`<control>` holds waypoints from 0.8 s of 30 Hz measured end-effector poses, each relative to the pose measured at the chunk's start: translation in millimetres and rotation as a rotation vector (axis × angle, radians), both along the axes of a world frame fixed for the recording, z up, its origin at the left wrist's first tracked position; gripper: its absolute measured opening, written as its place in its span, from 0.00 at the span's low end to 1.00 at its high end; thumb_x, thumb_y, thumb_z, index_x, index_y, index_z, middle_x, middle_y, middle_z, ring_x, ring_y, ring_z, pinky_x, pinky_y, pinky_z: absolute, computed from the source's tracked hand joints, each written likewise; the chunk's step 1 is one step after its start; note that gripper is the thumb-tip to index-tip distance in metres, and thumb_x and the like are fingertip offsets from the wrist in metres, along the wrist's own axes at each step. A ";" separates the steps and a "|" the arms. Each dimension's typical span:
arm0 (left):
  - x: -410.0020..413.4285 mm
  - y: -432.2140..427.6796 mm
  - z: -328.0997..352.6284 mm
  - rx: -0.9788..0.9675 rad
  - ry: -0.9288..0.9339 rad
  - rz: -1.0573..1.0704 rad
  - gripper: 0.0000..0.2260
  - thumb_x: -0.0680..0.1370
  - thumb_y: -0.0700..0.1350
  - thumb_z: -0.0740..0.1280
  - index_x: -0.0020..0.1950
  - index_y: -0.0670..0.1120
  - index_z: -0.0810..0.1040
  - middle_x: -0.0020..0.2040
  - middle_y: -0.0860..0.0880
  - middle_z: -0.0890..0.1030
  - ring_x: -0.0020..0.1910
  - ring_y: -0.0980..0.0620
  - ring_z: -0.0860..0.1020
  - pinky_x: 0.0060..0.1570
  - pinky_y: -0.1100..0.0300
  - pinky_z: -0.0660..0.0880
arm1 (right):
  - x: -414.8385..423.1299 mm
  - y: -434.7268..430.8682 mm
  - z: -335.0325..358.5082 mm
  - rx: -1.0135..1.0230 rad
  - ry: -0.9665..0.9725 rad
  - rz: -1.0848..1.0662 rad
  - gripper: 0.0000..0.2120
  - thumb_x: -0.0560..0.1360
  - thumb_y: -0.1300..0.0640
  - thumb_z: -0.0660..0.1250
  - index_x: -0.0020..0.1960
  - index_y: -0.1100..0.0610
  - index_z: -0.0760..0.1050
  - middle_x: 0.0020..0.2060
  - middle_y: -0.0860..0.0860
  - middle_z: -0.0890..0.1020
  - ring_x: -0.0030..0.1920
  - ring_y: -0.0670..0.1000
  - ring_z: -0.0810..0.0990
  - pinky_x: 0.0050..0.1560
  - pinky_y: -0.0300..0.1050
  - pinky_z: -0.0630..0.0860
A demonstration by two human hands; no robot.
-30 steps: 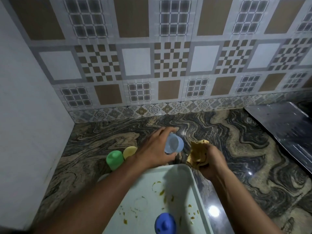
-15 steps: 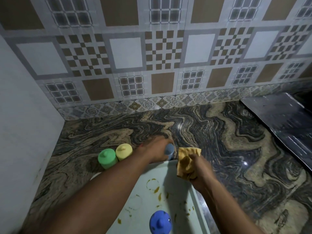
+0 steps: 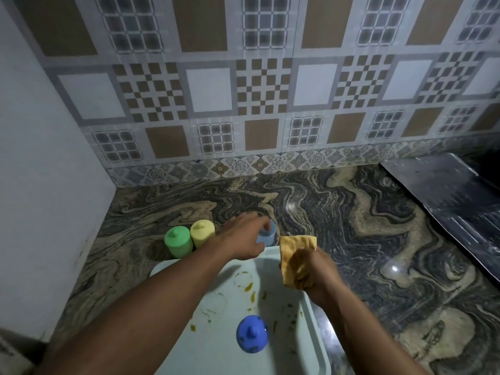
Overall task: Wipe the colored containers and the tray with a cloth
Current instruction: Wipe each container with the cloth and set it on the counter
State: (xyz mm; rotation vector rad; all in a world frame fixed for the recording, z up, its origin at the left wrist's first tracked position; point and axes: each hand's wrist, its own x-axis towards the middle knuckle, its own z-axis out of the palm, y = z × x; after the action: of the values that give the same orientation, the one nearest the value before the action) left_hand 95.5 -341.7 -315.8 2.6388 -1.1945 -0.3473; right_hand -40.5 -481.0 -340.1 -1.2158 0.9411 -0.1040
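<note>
A pale green tray (image 3: 311, 334) with yellow-brown stains lies on the marbled counter in front of me. A dark blue container (image 3: 251, 334) stands on it near the front. Behind the tray, a green container (image 3: 178, 240) and a yellow container (image 3: 201, 234) stand side by side on the counter. My left hand (image 3: 243, 236) rests on top of a light blue container (image 3: 267, 235), which stands on the counter just right of the yellow one. My right hand (image 3: 311, 269) grips a yellow cloth (image 3: 293, 247) over the tray's far right corner.
A patterned tiled wall (image 3: 259, 90) backs the counter, and a plain white wall (image 3: 40, 158) closes off the left side. A dark metal sheet (image 3: 454, 196) lies at the far right of the marbled counter (image 3: 378, 239).
My left hand has lowered the light blue container from mid-air onto the counter beside the yellow one. My right hand with the cloth has shifted slightly back over the tray's corner.
</note>
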 end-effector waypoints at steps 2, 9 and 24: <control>-16.9 11.2 3.9 0.045 0.136 -0.075 0.12 0.75 0.48 0.70 0.58 0.55 0.77 0.55 0.52 0.79 0.51 0.50 0.78 0.51 0.52 0.78 | -8.6 1.9 -3.2 -0.001 0.015 0.018 0.12 0.70 0.66 0.60 0.49 0.60 0.78 0.43 0.68 0.82 0.48 0.69 0.84 0.36 0.53 0.76; -87.1 41.7 -10.5 0.278 0.292 -0.176 0.13 0.70 0.44 0.72 0.53 0.56 0.82 0.48 0.54 0.83 0.47 0.52 0.79 0.48 0.53 0.79 | -37.8 3.6 -8.4 0.023 0.050 0.106 0.18 0.68 0.70 0.57 0.53 0.59 0.79 0.42 0.70 0.82 0.47 0.71 0.84 0.33 0.56 0.78; -126.0 65.5 -35.2 0.166 0.018 -0.100 0.10 0.74 0.51 0.69 0.55 0.53 0.83 0.52 0.53 0.82 0.51 0.48 0.79 0.42 0.56 0.72 | -83.1 9.9 -16.4 -0.072 0.028 0.251 0.15 0.74 0.67 0.59 0.50 0.55 0.82 0.40 0.61 0.84 0.40 0.61 0.82 0.32 0.49 0.79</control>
State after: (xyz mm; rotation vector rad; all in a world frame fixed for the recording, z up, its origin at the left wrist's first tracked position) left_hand -30.5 -276.2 -351.0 2.7130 -1.3493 -0.5078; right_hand -123.6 -471.1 -356.5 -1.3958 0.8074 0.0794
